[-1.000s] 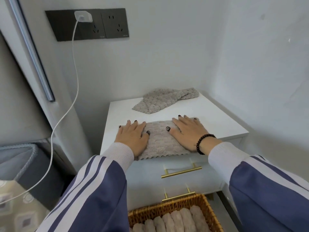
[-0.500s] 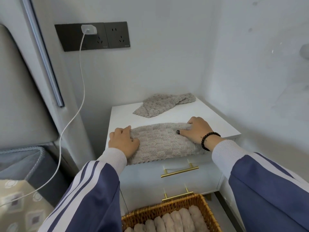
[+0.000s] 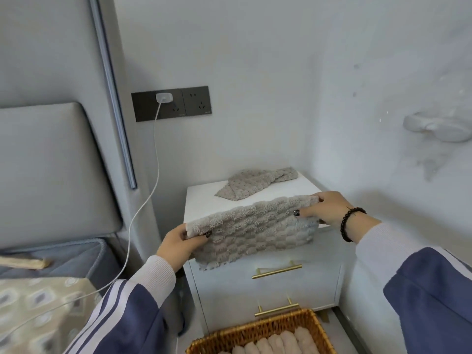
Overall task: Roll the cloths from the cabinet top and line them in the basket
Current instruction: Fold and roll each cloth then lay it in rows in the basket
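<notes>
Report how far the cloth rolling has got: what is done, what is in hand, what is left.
Done: several rolled cloths lie side by side in the wicker basket. In hand: the left hand and right hand pinch the ends of a grey cloth, lifted at the cabinet front and not yet rolled. Left: that cloth, plus one crumpled cloth at the back of the cabinet top.

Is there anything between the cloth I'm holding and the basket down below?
Nothing visible. Both hands, left hand and right hand, hold the cloth in front of the cabinet; the basket sits open below, partly lined with rolled cloths.
</notes>
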